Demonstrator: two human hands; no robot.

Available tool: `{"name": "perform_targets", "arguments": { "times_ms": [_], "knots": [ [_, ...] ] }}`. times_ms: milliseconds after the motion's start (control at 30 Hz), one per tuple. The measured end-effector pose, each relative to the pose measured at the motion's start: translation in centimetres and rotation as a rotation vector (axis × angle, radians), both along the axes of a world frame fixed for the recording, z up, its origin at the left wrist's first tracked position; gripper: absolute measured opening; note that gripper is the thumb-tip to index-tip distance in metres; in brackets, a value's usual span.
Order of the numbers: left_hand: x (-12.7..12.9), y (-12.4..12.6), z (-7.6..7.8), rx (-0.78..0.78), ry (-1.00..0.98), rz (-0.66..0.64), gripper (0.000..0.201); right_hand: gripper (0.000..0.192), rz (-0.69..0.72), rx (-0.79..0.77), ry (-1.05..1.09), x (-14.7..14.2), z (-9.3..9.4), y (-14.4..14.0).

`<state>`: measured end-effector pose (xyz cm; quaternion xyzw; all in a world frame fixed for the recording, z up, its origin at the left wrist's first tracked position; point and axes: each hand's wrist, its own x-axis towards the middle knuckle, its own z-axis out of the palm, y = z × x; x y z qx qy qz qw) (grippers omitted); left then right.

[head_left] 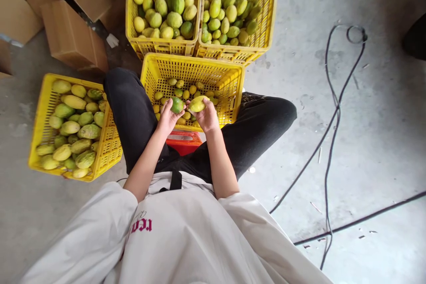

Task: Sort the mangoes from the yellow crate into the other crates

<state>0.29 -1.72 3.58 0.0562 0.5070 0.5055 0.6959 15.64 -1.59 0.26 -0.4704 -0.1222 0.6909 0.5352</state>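
Green fruit (176,104) sits in our left hand (169,116), fingers curled up around it from below; a yellow fruit (197,103) is clasped in our right hand (208,116), fingers wrapped over its near end. Both hands reach forward from bent forearms and hover over the near edge of the middle crate (229,80), the two fruits almost touching. That crate stands between our knees, its floor only thinly covered with small yellow-green fruit. Our black trouser legs flank it, and a red stool (183,140) shows just behind it, under us. Beyond the middle crate, two full crates (199,49) stand side by side. Left of it, past our knee, another crate (43,111) holds larger fruit. Cardboard boxes (71,35) lie beyond that one. Right of the middle crate, black cables (333,115) trail across the concrete floor.
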Motion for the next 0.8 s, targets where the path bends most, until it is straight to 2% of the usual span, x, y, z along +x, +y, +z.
{"name": "perform_targets", "arguments": {
  "times_ms": [133,233,367,567,667,800],
  "knots": [
    [0.1,-0.2,-0.1,-0.025,0.031,0.004,0.027,0.060,0.084,-0.006,-0.041,-0.3,0.4,-0.3],
    [0.2,-0.3,0.0,-0.033,0.040,-0.050,0.026,0.061,0.126,-0.011,-0.065,-0.3,0.5,-0.4],
    [0.4,-0.2,0.4,-0.024,0.037,-0.119,0.021,0.064,0.047,-0.057,-0.059,-0.6,0.2,-0.3],
    [0.3,0.0,0.9,-0.113,-0.132,0.016,0.020,0.058,-0.096,-0.159,-0.030,-0.9,0.0,0.1],
    [0.2,0.0,1.0,-0.118,-0.168,0.030,0.017,0.053,-0.096,-0.204,0.007,-0.6,0.2,0.3],
    [0.4,-0.1,0.9,-0.122,-0.081,-0.017,0.010,0.047,-0.071,-0.242,0.094,-0.3,0.5,0.3]
  ]
}}
